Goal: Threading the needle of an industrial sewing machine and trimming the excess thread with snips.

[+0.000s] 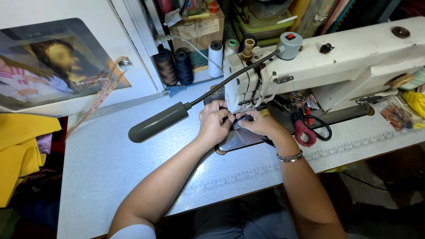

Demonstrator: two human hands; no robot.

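Observation:
Both my hands meet under the head of a white sewing machine (349, 57). My left hand (214, 125) is curled with its fingers pinched at the needle area, on the metal plate (241, 138). My right hand (262, 124), a beaded bracelet (290, 156) on its wrist, presses its fingertips against the left hand's fingers at the same spot. What they pinch is too small and hidden to tell. A grey flexible-neck lamp (159, 121) lies across the table just left of my left hand.
Scissors with red-wrapped handles (310, 128) lie right of my right hand. Thread spools (183, 66) stand at the back. A measuring tape (99, 99) hangs by a picture at left. Yellow cloth (20, 150) sits off the pale table's (110, 177) left edge.

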